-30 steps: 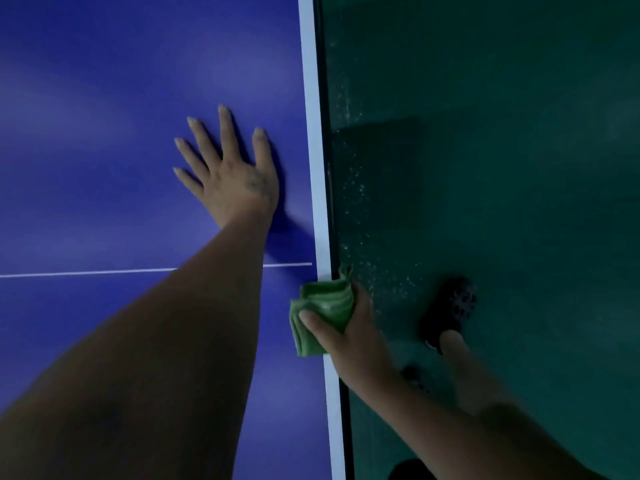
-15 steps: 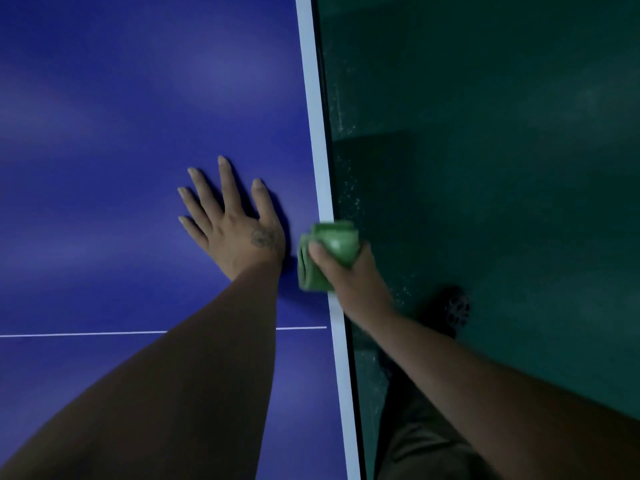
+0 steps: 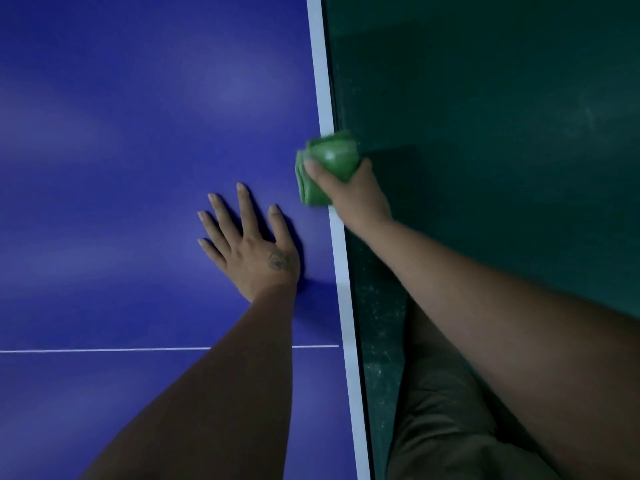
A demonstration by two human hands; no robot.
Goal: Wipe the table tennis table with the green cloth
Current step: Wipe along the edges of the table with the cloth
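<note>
Gripping folded green cloth (image 3: 325,168), right hand (image 3: 356,199) pins it on table (image 3: 121,133) edge stripe; left hand (image 3: 252,247) flat beside stripe. Cloth likely soft, light; hold by folded bulk.

free: table top (image 3: 121,133) left, ahead | blocked: left hand (image 3: 256,251) flat; right hand (image 3: 353,195), green cloth (image 3: 330,155) at edge

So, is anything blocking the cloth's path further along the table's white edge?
Nothing visible. The right hand holds the green cloth on the white edge stripe, bare ahead; the left hand lies flat beside it, nearer the person.
</note>
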